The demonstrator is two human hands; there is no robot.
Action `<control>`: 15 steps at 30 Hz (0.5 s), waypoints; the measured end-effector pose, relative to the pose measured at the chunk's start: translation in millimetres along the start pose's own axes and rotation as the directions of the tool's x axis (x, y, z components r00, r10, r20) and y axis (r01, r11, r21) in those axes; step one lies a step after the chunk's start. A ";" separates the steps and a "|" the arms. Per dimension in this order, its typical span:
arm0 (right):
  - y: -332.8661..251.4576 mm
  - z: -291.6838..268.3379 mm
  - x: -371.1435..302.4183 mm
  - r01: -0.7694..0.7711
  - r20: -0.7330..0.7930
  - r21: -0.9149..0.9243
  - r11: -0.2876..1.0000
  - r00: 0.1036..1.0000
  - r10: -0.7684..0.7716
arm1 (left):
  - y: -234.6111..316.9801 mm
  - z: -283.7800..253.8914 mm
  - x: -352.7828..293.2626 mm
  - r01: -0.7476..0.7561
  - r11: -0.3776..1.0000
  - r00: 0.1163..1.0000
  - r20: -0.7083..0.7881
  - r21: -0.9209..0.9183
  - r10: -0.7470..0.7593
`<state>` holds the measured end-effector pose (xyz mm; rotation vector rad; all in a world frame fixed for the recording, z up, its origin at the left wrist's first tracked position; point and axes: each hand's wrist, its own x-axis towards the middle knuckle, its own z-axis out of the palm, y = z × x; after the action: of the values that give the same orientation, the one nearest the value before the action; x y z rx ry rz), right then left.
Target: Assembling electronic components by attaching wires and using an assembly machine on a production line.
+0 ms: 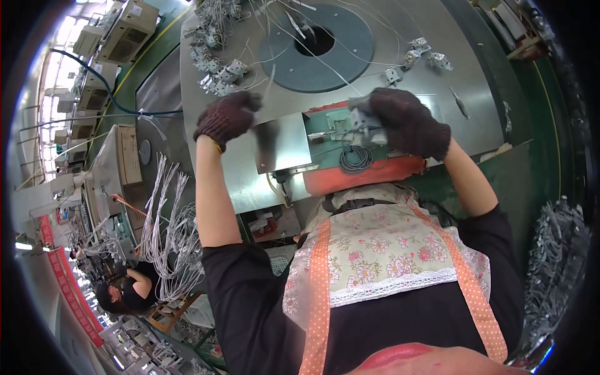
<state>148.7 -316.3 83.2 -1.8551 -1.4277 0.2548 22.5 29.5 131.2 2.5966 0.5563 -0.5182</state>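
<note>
My right hand [407, 122], in a dark maroon knit glove, is closed on a grey metal part [362, 119] above a shallow green-lined recess [319, 150] at the table's near edge. Its fingers hide much of the part. My left hand [226, 119], gloved alike, hovers left of the recess near a bare metal plate [284, 144]. Its fingers look bent but blurred, so I cannot tell what they hold. A pale wire [270, 84] hangs close to those fingertips. Just below the metal part lies a coil of dark cable [355, 159].
Metal fittings with wires [219, 72] crowd the table's far left; several more [409, 59] sit at far right. A round grey disc [356, 37] with a central hole lies between them. A slim tool [460, 103] rests at right. Bundled cables [165, 231] hang at left.
</note>
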 end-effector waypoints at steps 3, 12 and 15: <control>-5.8 16.0 14.7 0.053 0.111 -0.286 0.957 0.994 -0.022 | -40.2 15.9 25.5 0.121 0.916 0.990 -0.116 0.382 -0.082; -4.2 36.1 19.6 0.099 0.289 -0.563 0.821 0.954 0.083 | -32.2 72.2 43.4 -0.118 0.967 0.850 -0.480 0.224 0.215; -10.7 43.6 14.8 0.033 0.255 -0.615 0.788 0.954 0.159 | -3.0 82.9 32.6 -0.191 0.930 0.594 -0.717 0.314 0.364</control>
<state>121.0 -282.8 64.7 -2.4808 -1.8051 0.1009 27.0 1.8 46.5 2.9515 0.3178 0.7452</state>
